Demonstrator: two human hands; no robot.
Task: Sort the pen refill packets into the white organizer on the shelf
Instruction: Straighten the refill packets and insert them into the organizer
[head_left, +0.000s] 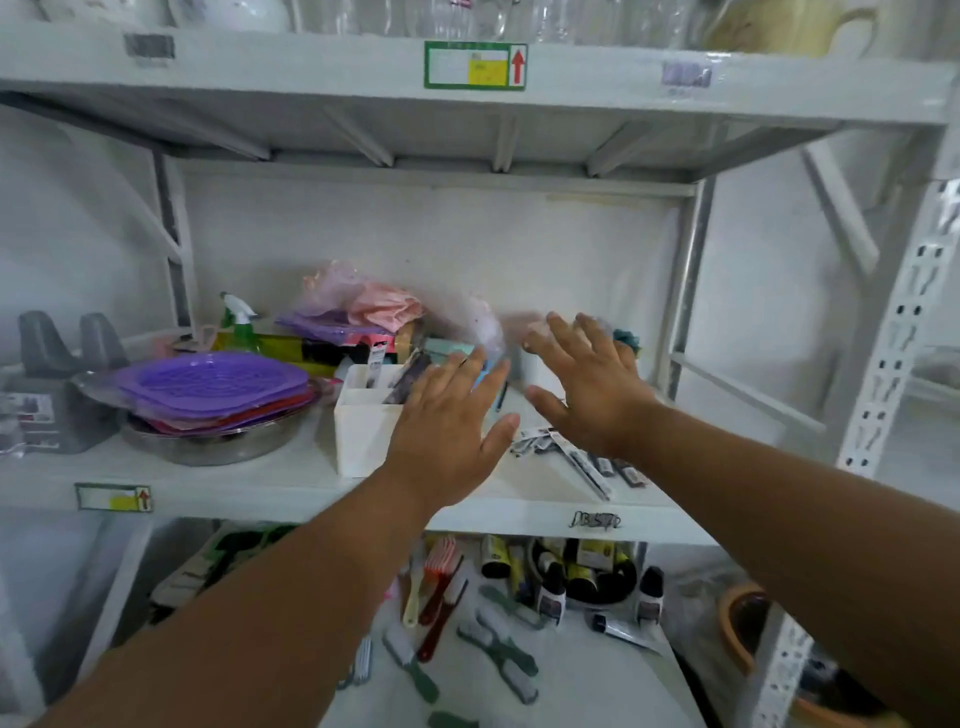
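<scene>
A white organizer (363, 415) with compartments stands on the middle shelf, and a few dark packets stick up from its back compartments. My left hand (447, 426) hovers flat over its right side, fingers straight, holding nothing. My right hand (587, 384) is spread open above the shelf to the right of the organizer, also empty. Several pen refill packets (587, 457) lie loose on the shelf board just below my right wrist, partly hidden by it.
Left of the organizer, purple plastic trays (218, 384) are stacked on a steel bowl (208, 441). A green spray bottle (241, 325) and bagged goods (358, 306) sit behind. The shelf post (898, 332) rises at right. Brushes and bottles fill the lower shelf (493, 623).
</scene>
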